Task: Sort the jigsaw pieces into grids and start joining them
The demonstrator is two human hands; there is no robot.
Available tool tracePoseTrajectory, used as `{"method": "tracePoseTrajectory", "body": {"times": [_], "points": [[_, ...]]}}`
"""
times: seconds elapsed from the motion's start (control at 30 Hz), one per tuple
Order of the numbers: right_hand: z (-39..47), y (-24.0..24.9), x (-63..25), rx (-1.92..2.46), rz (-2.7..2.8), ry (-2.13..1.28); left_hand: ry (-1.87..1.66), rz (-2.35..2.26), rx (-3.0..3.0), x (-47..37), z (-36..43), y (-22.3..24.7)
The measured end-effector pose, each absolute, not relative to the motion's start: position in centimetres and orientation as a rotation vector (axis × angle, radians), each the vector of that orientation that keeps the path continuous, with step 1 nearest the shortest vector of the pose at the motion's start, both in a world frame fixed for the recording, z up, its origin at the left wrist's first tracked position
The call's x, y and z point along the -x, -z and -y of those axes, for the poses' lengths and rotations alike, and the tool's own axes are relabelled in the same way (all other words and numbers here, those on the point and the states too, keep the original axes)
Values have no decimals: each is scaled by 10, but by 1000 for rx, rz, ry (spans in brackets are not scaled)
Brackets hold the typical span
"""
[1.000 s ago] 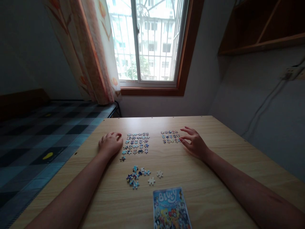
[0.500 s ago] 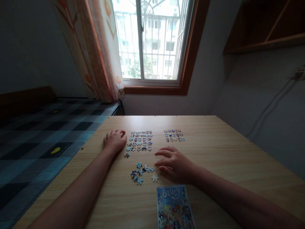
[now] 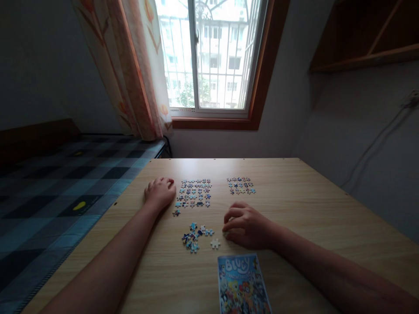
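My left hand point(image 3: 160, 192) rests on the table left of several rows of puzzle pieces point(image 3: 194, 192), its fingers loosely curled and holding nothing visible. My right hand point(image 3: 245, 224) is low over the table, thumb and fingertips brought together; what they hold, if anything, is too small to make out. Left of it lies a pale puzzle piece point(image 3: 215, 244), and farther left a loose pile of pieces point(image 3: 193, 237). A smaller block of rows point(image 3: 241, 185) lies beyond my right hand. One small piece or cluster point(image 3: 176, 213) sits below the left rows.
A Bluey picture card or box point(image 3: 244, 283) lies at the near side of the wooden table point(image 3: 314, 218). A bed with a checked cover point(image 3: 108, 174) stands at the left. Behind the table are a window point(image 3: 219, 56) and a curtain point(image 3: 131, 65).
My right hand has drawn slightly right, away from the pile, and its fingers have curled in toward the thumb. My left hand stays in place; the view has shifted slightly.
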State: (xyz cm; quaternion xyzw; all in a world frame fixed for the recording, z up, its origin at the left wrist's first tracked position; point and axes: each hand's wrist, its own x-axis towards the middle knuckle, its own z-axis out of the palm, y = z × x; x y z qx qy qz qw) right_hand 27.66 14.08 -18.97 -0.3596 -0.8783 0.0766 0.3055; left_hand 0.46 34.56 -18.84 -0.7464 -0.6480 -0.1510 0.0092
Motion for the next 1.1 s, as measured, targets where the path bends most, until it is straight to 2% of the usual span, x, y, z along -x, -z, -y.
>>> {"method": "tracePoseTrajectory", "body": {"times": [0.57, 0.83, 1.1], "points": [[-148, 195, -299, 1307, 2140, 127, 473, 2005, 2344, -3, -348, 189], [-142, 190, -311, 1209, 2239, 3, 439, 2016, 2351, -5, -344, 185], [-160, 199, -325, 1449, 2244, 115, 431, 2010, 2344, -6, -343, 184]]}}
